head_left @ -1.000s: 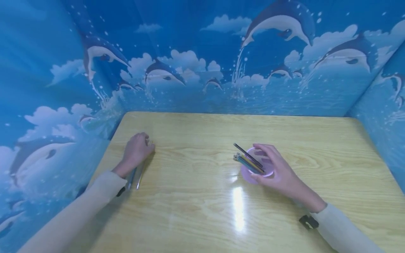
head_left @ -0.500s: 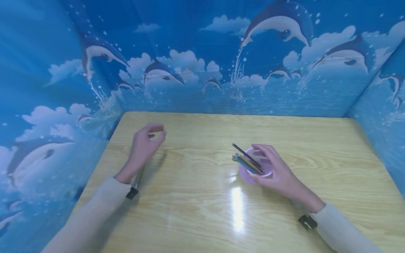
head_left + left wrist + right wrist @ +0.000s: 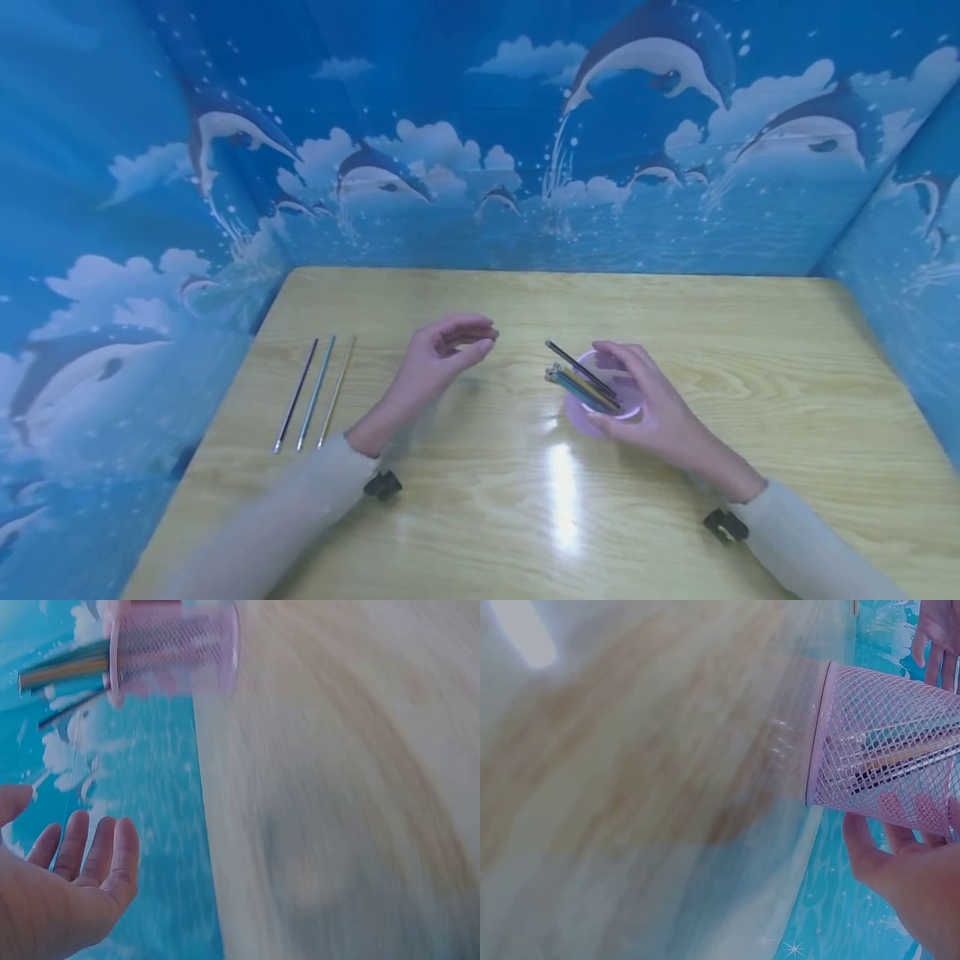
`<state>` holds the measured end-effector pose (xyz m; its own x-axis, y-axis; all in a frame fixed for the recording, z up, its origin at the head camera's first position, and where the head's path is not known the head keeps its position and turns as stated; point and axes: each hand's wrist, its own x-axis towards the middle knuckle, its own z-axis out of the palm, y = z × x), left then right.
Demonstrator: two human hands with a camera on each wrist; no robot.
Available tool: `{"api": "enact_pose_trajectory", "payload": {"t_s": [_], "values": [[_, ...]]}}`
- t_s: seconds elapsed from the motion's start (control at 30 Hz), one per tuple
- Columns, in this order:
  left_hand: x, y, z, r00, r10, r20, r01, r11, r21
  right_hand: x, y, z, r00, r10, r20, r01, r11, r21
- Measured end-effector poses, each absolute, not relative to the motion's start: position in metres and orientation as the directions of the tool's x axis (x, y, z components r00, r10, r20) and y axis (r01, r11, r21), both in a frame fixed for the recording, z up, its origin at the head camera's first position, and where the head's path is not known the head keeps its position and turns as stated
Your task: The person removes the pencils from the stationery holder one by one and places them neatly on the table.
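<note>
A pink mesh pen holder (image 3: 885, 754) stands on the table, with several pencils (image 3: 583, 385) in it leaning to the left. My right hand (image 3: 660, 408) grips the holder from its right side, fingers and thumb curled round the wall. Above the middle of the table, left of the holder and apart from it, my left hand (image 3: 442, 358) holds nothing; its fingers are loosely bent. Three pencils lie side by side at the table's left: a dark one (image 3: 296, 395), a teal one (image 3: 316, 393) and a yellowish one (image 3: 337, 392).
The wood-grain table (image 3: 480, 517) reaches back to a blue curtain (image 3: 450, 225) printed with dolphins, which also hangs at both sides. A bright light reflection lies on the tabletop in front of the holder.
My left hand has risen from the pencils at the left and moved right toward the pen holder, uncovering all three. The right hand keeps its grip on the holder in the same place.
</note>
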<state>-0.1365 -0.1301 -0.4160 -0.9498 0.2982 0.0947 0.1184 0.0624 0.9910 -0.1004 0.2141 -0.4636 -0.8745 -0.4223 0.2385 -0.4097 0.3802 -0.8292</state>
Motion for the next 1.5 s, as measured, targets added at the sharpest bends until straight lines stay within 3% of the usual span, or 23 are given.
{"api": "enact_pose_trajectory", "payload": {"t_s": [0.4,0.77,0.93,1.27,1.5], "values": [[-0.132,-0.068,-0.428,-0.906,0.410,0.104,0.061,-0.117,0.991,-0.097,0.214,-0.462,-0.890,-0.412,0.195,-0.359,0.370,-0.857],[-0.129,-0.050,-0.431,-0.938,0.301,0.174,0.139,-0.134,0.981,-0.098,0.214,-0.463,-0.890,-0.407,0.208,-0.371,0.377,-0.848],[-0.129,-0.049,-0.428,-0.936,0.254,0.242,0.187,-0.222,0.957,-0.099,0.214,-0.463,-0.887,-0.407,0.217,-0.382,0.385,-0.840],[-0.134,-0.061,-0.404,-0.884,0.152,0.443,0.377,-0.329,0.866,-0.098,0.213,-0.463,-0.881,-0.412,0.233,-0.395,0.370,-0.841],[-0.140,-0.078,-0.383,-0.859,0.089,0.505,0.438,-0.384,0.813,-0.098,0.214,-0.463,-0.885,-0.419,0.203,-0.376,0.386,-0.842]]}}
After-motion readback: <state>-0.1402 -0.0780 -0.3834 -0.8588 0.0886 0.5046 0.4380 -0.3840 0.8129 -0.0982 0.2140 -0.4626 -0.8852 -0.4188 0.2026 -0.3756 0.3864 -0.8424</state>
